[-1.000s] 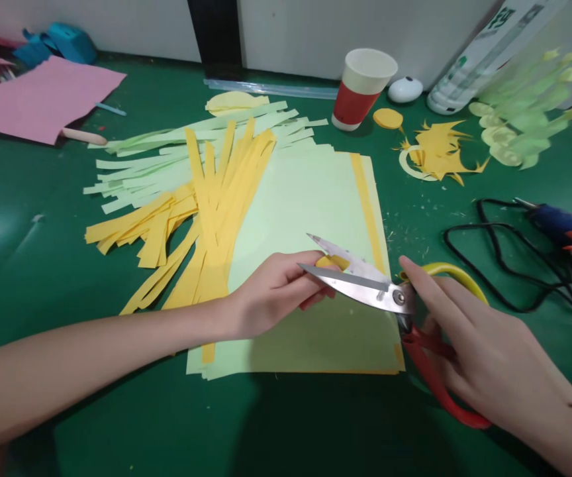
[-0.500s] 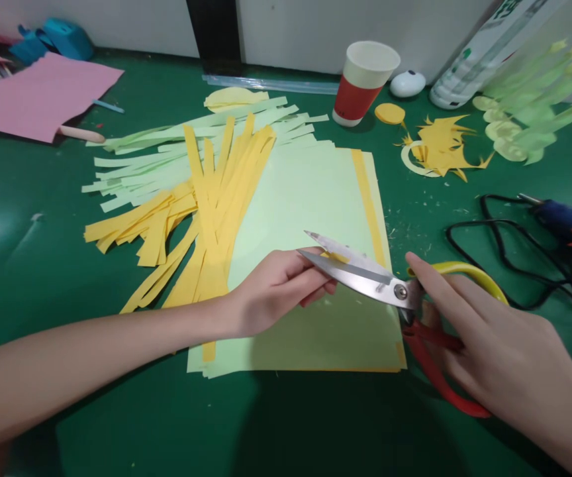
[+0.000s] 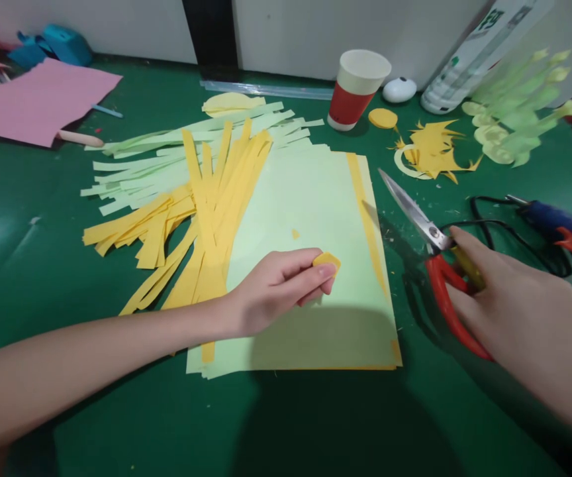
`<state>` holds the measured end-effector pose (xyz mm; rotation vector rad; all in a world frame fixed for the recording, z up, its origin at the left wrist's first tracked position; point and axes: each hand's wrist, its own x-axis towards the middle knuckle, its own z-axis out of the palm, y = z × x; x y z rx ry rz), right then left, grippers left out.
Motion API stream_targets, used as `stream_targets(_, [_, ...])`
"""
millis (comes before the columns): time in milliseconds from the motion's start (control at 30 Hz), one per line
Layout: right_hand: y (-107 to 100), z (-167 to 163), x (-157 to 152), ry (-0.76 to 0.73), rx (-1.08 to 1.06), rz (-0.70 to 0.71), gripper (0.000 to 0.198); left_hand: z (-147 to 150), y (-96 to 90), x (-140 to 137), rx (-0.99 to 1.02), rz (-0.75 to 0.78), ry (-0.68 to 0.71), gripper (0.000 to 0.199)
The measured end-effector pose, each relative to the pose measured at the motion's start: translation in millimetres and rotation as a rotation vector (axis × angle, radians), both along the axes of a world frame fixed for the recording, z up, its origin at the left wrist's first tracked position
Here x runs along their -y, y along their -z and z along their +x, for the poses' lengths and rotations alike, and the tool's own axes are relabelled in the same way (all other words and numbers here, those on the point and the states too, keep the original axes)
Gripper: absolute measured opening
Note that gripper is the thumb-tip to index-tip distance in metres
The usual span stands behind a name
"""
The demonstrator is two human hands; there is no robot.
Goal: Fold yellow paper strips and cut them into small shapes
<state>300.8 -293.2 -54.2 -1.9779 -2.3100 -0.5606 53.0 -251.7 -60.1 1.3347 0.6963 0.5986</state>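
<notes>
Between thumb and fingers, my left hand [image 3: 286,288] pinches a small yellow paper piece [image 3: 330,260] above a stack of pale green paper sheets [image 3: 310,199]. A tiny yellow scrap [image 3: 295,234] lies on the top sheet, just beyond that hand. My right hand [image 3: 519,291] grips a pair of scissors [image 3: 432,232] by red and yellow handles, right of the stack. Their blades are closed and point away to the upper left. Yellow paper strips [image 3: 216,212] overlap the stack's left side, with pale green strips [image 3: 137,172] behind them.
A red and white paper cup [image 3: 358,89] stands at the back. Jagged yellow paper cutouts [image 3: 435,149] and pale green paper flowers [image 3: 519,119] are at the back right. A blue glue gun [image 3: 559,225] with a black cord lies right. Pink paper [image 3: 42,99] is far left.
The scissors have moved right, off the yellow paper piece, and their blades have closed. A tiny scrap now lies on the green sheet. My left hand has stayed almost in place.
</notes>
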Motion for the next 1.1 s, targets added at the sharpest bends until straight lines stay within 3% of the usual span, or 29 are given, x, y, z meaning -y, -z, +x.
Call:
stream_targets(200, [4.2,11.9,-17.2,0.215,-0.007,-0.17,0.035,0.7,1.9,2.8,0.072,-0.023,0.013,0.027])
stream_targets(300, [-3.4,13.0,-15.0,0.236,-0.025,-0.136,0.038,0.6,3.2,3.8,0.11,-0.026,0.042,0.027])
stream_targets(367, [-13.0,10.0,-11.3,0.197,-0.016,-0.028,0.038,-0.1,3.4,3.9,0.112,-0.016,0.066,0.028])
stream_targets(467, [-28.2,-3.3,-6.6,-0.034,-0.167,0.139,0.027,-1.6,1.9,3.4,0.089,0.015,0.116,0.03])
stream_targets(567, [-35.3,-26.4,-5.2,-0.346,-0.547,-0.018,0.012,-2.6,-1.5,2.6,0.047,0.056,0.193,0.031])
stream_targets(633, [-34.8,-42.2,-6.2,-0.533,-0.702,-0.123,0.012,-2.7,-3.8,2.1,0.009,0.076,0.258,0.031])
stream_targets(767, [-29.8,-60.6,-9.1,-0.691,-0.919,-0.308,0.022,-2.6,-5.2,1.7,-0.038,0.137,0.333,0.03])
stream_targets(933, [-26.6,-65.8,-9.0,-0.597,-1.187,-0.467,0.02,-1.8,1.4,2.9,-0.03,0.298,0.299,0.023])
stream_targets(1067, [-27.3,-71.9,-9.2,-0.296,-1.353,-0.631,0.001,0.1,7.5,5.0,-0.077,0.425,0.215,0.021])
stream_targets(1100, [-27.6,-73.1,-9.4,-0.228,-1.385,-0.696,0.005,0.6,8.2,5.5,-0.092,0.451,0.21,0.021])
